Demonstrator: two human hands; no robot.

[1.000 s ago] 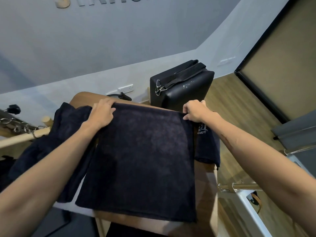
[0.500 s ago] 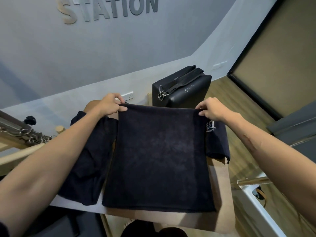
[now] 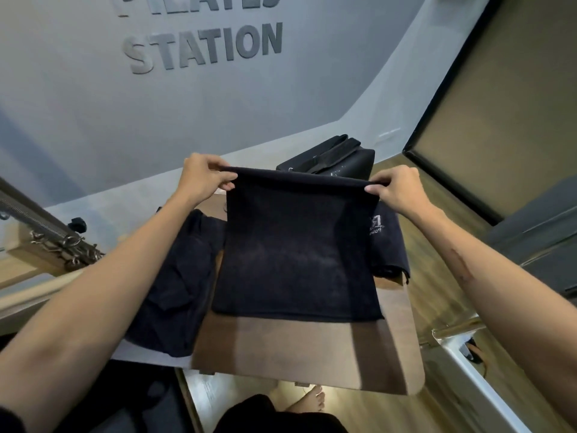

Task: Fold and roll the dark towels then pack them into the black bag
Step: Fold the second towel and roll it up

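Observation:
A dark folded towel (image 3: 296, 254) hangs above a brown wooden table (image 3: 306, 354), its lower edge resting on the tabletop. My left hand (image 3: 203, 176) pinches the towel's top left corner, and my right hand (image 3: 396, 189) pinches its top right corner. The top edge is stretched taut between them. Another dark towel (image 3: 175, 285) lies crumpled on the table's left side. A third dark towel (image 3: 387, 242) with a pale logo drapes over the right side. The black bag (image 3: 331, 159) with a strap stands behind the held towel, partly hidden by it.
Metal springs and hooks (image 3: 59, 242) on a wooden frame stand at the left. A grey wall with raised letters (image 3: 203, 48) is behind. A chrome rail (image 3: 456, 332) and white frame lie at the lower right. My bare foot (image 3: 309, 401) shows on the wood floor below.
Both hands have lifted the towel's far edge up off the table and toward me, so the towel now hangs. The view has tilted upward, showing more of the wall.

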